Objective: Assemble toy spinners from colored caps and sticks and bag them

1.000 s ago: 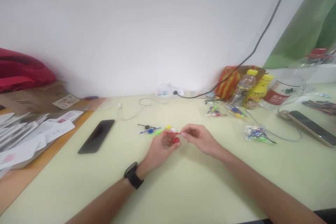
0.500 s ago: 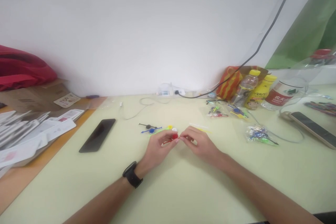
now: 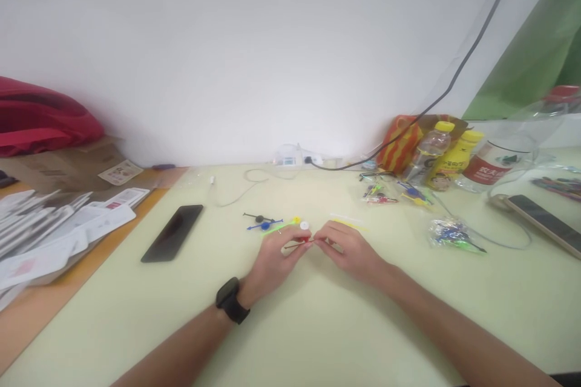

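Note:
My left hand point(image 3: 272, 261) pinches a small red plastic piece point(image 3: 305, 239) with a thin stem, between thumb and fingers. The fingertips of my right hand point(image 3: 350, 249) are closed at the stem's right end, almost touching my left thumb. Just beyond the fingers is a small white disc point(image 3: 304, 225). Behind my left hand lie a blue arrow-shaped piece with a round hub point(image 3: 264, 226), a similar black piece point(image 3: 259, 219) and a yellow and green piece point(image 3: 296, 220), partly hidden. Past my right hand lie thin white and yellow sticks point(image 3: 351, 225).
A black phone point(image 3: 172, 233) lies to the left, near papers point(image 3: 68, 242) and a cardboard box point(image 3: 63, 166). On the right are bagged plastic pieces point(image 3: 454, 233), bottles point(image 3: 454, 160), a second phone point(image 3: 547, 224) and cables. A black cord point(image 3: 436, 103) crosses the wall.
The red piece has turned in my fingers; more of its thin stem shows, and the white disc now faces up. Both hands stay together, and the whole view has shifted slightly.

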### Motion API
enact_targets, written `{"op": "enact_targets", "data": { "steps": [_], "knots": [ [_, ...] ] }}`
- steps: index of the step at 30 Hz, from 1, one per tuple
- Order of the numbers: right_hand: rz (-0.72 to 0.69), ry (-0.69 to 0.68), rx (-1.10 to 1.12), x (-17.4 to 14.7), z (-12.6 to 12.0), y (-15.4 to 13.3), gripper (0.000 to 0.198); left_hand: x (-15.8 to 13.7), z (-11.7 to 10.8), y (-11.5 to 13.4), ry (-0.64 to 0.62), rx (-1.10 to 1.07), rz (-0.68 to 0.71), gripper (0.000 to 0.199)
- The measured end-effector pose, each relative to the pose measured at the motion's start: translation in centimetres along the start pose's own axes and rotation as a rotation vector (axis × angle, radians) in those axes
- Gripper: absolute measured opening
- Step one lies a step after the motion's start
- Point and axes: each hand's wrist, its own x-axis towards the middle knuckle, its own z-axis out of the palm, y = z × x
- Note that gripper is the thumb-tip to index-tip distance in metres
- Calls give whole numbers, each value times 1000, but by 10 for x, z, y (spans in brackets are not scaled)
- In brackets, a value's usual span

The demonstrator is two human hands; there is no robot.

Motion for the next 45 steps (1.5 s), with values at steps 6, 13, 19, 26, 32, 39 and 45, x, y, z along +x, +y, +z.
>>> {"op": "enact_targets", "data": {
  "steps": [6,13,19,26,32,39,45],
  "knots": [
    [109,-29,81,2,-3,-7,17,2,-2,8,-22,-42,-79,15],
    [236,-38,185,7,-11,-11,23,2,-3,5,-63,-349,-175,18],
    [228,114,179,7,-12,-7,19,6,-7,0,-96,-559,-345,28],
    [305,65,257,4,-12,-14,30,7,-9,-4,-62,-654,-381,26],
    [351,59,403,2,-3,-17,57,6,-9,-5,-15,-661,-411,27],
    [466,-202,643,6,-10,-9,65,7,-9,-2,17,-641,-407,24],
    [505,-7,669,11,-11,-16,42,7,-9,-2,15,-645,-425,24]
  ]
}}
